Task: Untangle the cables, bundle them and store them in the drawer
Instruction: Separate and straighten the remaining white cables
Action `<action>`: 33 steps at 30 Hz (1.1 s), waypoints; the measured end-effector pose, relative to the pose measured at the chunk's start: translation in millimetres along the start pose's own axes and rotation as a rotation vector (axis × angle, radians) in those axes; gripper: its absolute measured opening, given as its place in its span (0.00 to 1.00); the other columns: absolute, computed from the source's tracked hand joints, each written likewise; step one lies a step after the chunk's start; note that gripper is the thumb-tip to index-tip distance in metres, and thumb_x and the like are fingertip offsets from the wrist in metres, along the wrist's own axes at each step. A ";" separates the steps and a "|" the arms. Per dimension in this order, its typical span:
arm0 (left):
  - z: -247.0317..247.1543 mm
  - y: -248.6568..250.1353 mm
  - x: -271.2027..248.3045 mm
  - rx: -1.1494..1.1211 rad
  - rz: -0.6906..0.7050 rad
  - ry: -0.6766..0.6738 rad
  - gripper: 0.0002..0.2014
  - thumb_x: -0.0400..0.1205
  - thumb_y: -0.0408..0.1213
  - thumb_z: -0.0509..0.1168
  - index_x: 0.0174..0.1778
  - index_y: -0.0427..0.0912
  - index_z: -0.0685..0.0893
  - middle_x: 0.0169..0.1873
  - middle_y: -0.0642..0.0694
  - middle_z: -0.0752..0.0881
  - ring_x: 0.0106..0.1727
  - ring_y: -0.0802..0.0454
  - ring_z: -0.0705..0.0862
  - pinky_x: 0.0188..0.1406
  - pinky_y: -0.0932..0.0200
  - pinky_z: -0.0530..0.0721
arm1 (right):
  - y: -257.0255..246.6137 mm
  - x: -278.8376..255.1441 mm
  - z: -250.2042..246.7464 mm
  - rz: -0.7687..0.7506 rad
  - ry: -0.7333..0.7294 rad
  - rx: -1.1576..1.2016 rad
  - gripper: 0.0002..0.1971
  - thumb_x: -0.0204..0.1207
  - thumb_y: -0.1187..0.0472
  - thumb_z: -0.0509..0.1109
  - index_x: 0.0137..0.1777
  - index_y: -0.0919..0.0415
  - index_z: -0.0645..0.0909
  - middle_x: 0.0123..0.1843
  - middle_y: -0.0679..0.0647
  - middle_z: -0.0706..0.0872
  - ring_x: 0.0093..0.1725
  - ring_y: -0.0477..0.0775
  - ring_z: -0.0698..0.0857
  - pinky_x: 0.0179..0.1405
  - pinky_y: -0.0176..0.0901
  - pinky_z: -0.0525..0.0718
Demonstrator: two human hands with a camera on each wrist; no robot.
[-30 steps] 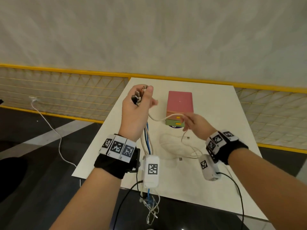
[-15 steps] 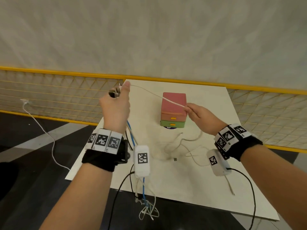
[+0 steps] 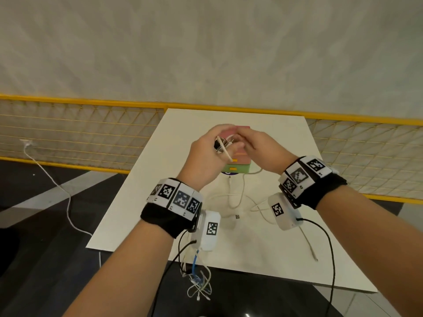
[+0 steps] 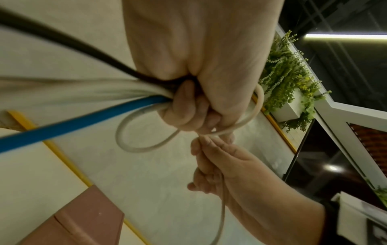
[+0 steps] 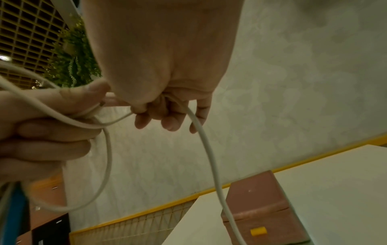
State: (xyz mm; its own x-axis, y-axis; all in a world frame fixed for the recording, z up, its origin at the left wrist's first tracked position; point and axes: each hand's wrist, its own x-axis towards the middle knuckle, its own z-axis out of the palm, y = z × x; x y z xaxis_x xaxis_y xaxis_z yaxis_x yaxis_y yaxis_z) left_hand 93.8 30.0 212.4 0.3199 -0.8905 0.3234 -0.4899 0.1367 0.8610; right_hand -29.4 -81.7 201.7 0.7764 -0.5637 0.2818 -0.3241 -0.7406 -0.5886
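My left hand (image 3: 206, 154) is raised above the table and grips a bundle of cables (image 4: 87, 99): black, blue (image 4: 62, 126) and several white ones, whose plugs stick out at the top of the fist. A white cable (image 4: 134, 147) loops out of that fist. My right hand (image 3: 258, 147) touches the left hand and pinches this white cable (image 5: 209, 149), which runs down to the table. The cables' loose ends (image 3: 199, 284) dangle below the table's front edge. Behind the hands stands a small drawer box (image 3: 238, 167), pink on top, green below, with its drawers closed.
More white cable (image 3: 235, 197) lies in slack curves on the white table (image 3: 286, 259), one end (image 3: 310, 248) trailing to the front right. A yellow mesh fence (image 3: 68, 131) runs behind the table. Another white cable (image 3: 59, 186) lies on the dark floor at the left.
The hands were apart with the white cable stretched between them; now they have come together in front of the drawer box, leaving the cable in a loop at my left fist.
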 end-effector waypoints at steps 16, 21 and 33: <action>11.1 -8.4 -5.2 0.166 0.001 0.010 0.28 0.84 0.47 0.65 0.80 0.51 0.67 0.38 0.57 0.80 0.32 0.57 0.78 0.36 0.65 0.76 | -11.1 -2.1 4.6 0.050 0.128 -0.050 0.10 0.82 0.60 0.57 0.51 0.63 0.78 0.41 0.56 0.87 0.39 0.58 0.84 0.39 0.49 0.79; -12.3 -21.3 12.9 0.130 -0.056 0.215 0.14 0.84 0.51 0.62 0.44 0.45 0.83 0.29 0.55 0.81 0.30 0.58 0.78 0.32 0.64 0.74 | -8.7 -12.0 -3.2 0.030 0.014 0.041 0.08 0.86 0.61 0.52 0.51 0.61 0.72 0.39 0.46 0.80 0.37 0.37 0.78 0.37 0.32 0.74; -52.1 -38.0 13.3 -0.108 -0.172 0.525 0.11 0.83 0.52 0.63 0.40 0.51 0.82 0.29 0.51 0.78 0.34 0.50 0.75 0.37 0.52 0.75 | 4.3 -13.3 -21.6 0.124 0.272 0.149 0.13 0.87 0.59 0.49 0.53 0.59 0.75 0.30 0.50 0.73 0.31 0.48 0.75 0.34 0.48 0.79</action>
State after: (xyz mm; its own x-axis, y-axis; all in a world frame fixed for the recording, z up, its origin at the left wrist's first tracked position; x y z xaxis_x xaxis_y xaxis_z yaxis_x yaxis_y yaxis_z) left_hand 158.9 35.6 204.5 0.7618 -0.5726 0.3029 -0.3180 0.0768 0.9450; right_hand -52.8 -85.3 211.8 0.5568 -0.7379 0.3814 -0.3091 -0.6103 -0.7294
